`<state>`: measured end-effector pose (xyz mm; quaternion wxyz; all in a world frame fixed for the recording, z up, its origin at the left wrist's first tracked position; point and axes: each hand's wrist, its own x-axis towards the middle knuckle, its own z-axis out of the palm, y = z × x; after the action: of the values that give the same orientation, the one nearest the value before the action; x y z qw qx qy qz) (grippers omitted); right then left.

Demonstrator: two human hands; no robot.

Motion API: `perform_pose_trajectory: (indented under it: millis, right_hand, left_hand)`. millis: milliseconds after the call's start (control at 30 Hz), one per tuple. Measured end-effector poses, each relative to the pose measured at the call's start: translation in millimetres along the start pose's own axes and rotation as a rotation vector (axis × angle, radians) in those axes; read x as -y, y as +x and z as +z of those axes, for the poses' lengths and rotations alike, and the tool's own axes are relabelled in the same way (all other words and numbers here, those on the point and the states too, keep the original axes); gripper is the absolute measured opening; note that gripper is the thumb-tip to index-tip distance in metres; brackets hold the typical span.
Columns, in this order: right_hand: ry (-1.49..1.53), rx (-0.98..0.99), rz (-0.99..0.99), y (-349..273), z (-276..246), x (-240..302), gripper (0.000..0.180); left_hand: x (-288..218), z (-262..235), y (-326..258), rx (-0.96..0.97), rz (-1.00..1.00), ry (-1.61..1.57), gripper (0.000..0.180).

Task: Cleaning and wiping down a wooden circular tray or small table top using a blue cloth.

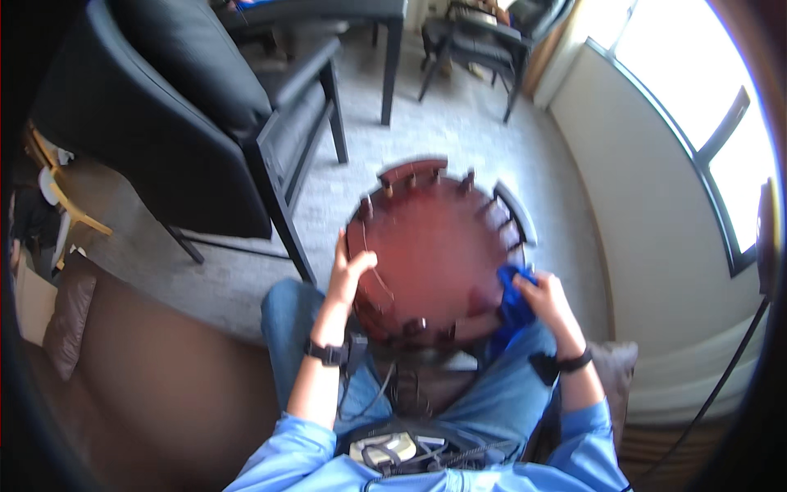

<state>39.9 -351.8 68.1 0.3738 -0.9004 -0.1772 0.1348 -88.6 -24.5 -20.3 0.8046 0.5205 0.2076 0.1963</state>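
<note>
A round, reddish-brown wooden tray [434, 254] is in front of me, over my knees. Short spindles and curved rail pieces stand around its edge. My left hand [348, 272] grips the tray's left edge, thumb on top, with the other fingers mostly hidden at the side. At the right edge, my right hand [549, 302] is closed on a bright blue cloth [516, 305], which touches the rim and hangs down toward my right thigh. The tray's underside and what supports it are out of sight.
A black armchair [176, 156] stands close at the left, with a dark table [392, 70] and another black chair [484, 51] farther off. The brown sofa [172, 353] is beside me. A wall with a window [680, 90] runs along the right. Cables [410, 389] hang between my legs.
</note>
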Motion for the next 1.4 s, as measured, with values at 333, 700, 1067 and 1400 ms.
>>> perform_pose_trajectory:
  millis: [333, 700, 1067, 1400]
  right_hand:
    - [0.159, -0.383, -0.381, 70.8, -55.8, 124.0, 0.031]
    - [-0.714, 0.008, -0.595, 176.5, 101.0, 64.6, 0.03]
    - [-0.727, 0.044, -0.747, 188.3, 126.3, 84.4, 0.046]
    - [-0.735, 0.053, -1.005, 183.4, 143.9, 96.1, 0.035]
  left_hand:
    - [-44.7, 4.4, 67.5, -0.034, 0.24, 0.229, 0.064]
    - [-13.4, -10.8, 63.3, 0.186, 0.102, 0.227, 0.063]
    - [-26.6, -13.8, 65.6, 0.249, 0.056, 0.327, 0.065]
    - [-27.2, -17.1, 66.2, 0.289, 0.04, 0.333, 0.066]
